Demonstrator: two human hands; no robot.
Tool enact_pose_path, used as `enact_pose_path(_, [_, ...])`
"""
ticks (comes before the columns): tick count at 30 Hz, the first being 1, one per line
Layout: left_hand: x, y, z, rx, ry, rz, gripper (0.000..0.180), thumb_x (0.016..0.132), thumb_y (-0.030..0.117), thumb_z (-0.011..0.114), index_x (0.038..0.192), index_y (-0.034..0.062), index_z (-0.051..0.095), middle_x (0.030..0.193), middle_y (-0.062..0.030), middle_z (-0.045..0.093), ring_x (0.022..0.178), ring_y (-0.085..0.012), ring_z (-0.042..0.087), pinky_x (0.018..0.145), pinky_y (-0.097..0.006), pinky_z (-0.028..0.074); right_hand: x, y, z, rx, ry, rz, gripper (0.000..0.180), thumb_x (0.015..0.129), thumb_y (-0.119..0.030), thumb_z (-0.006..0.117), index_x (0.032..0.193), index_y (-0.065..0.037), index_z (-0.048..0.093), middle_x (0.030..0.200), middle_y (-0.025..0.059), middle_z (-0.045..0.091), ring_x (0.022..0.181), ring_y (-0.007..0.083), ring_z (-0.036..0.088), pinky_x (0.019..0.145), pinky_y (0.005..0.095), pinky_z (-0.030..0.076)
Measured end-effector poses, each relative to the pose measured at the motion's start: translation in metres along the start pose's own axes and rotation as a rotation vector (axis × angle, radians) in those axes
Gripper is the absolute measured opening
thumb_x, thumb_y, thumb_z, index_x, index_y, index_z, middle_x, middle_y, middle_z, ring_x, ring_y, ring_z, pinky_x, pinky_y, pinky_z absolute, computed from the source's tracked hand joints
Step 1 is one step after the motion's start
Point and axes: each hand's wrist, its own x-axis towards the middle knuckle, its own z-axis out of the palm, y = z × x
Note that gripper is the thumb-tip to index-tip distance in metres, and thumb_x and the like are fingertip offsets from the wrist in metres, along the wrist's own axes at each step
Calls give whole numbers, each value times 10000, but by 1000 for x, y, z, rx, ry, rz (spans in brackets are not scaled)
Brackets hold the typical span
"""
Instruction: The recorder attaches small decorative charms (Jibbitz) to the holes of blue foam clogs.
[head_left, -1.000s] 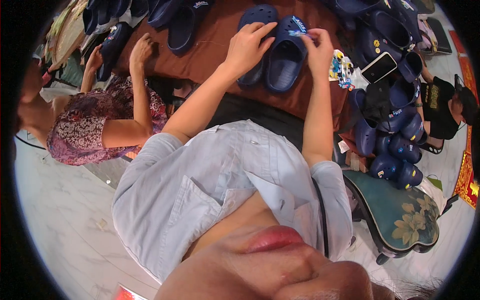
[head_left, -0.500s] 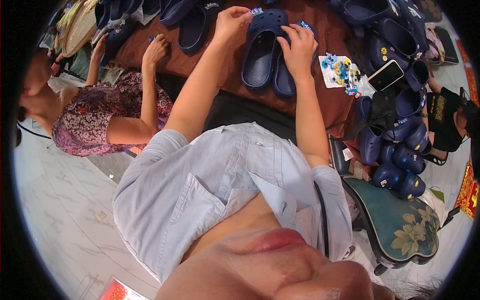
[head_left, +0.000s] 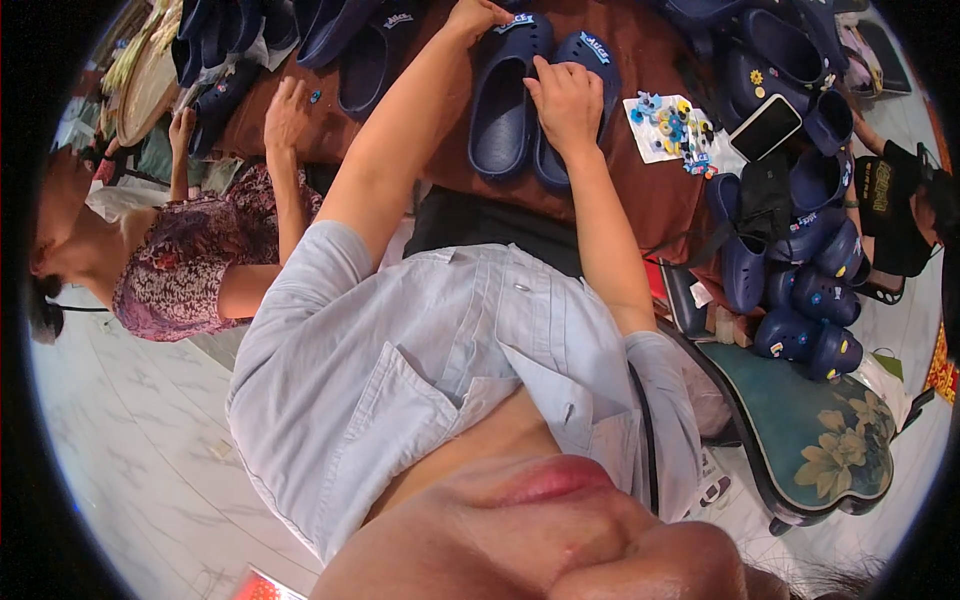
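Observation:
Side by side before me on the table lie two dark blue clogs, the left clog (head_left: 498, 130) and the right clog (head_left: 550, 168), toes pointing away. My left hand (head_left: 474, 18), partly cut off by the upper edge, pinches the end of a pale blue lettered shoe charm (head_left: 515, 23) against the left clog's toe. A similar charm (head_left: 596, 48) sits on the right clog's toe. Resting over the right clog, my right hand (head_left: 568, 105) has its fingers bent on the left clog's right rim; its palm side is hidden.
Brown cloth (head_left: 640, 195) covers the table. A white sheet with small colourful charms (head_left: 672, 128) and a phone (head_left: 765, 128) lie to the right, near piled clogs (head_left: 815, 245). At left, a co-worker's hand (head_left: 288, 115) is near a small blue charm (head_left: 315, 97). A floral-cushioned chair (head_left: 800, 420) stands lower right.
The view has shifted, and the clogs appear lower and further left. The charm at my left fingers now lies flat against the left clog's toe. The co-worker's hand has moved off the small charm.

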Motion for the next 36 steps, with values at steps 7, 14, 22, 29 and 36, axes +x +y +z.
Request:
enact_pose_path(7, [25,-34,-2,-12,47,151,62,761,56,758,808,15,753,661,-80,680,550,-156,597,523,-288,476,4,-5,4,19,7,-24,328,892,-319,644,1119,-84,676,944,21,677,986,208,591,868,383,410])
enact_pose_path(14, [32,-34,8,-86,-33,136,77,734,35,779,792,6,737,690,-88,688,600,-169,623,565,-305,500,-3,1,7,14,21,-20,338,880,-328,649,1122,-92,647,919,29,656,983,221,588,866,389,413])
enact_pose_path(22, [37,-39,13,-73,5,91,161,713,1,792,854,-2,714,735,-88,688,635,-176,628,608,-316,518,-2,-1,3,-19,-19,12,338,886,-317,650,1126,-81,676,944,15,673,990,199,589,876,378,408])
enact_pose_path(29, [44,-60,3,-288,-71,152,148,739,-27,777,857,5,694,739,-79,685,658,-161,631,610,-281,512,2,-7,5,9,29,-31,334,884,-334,646,1112,-90,651,912,24,652,968,211,587,859,386,410])
enact_pose_path(36, [-42,-9,18,-221,300,309,162,821,128,779,837,19,661,750,-69,680,690,-127,630,607,-274,508,-2,2,6,-24,29,-19,337,874,-332,658,1108,-90,659,923,25,660,969,219,587,855,388,416])
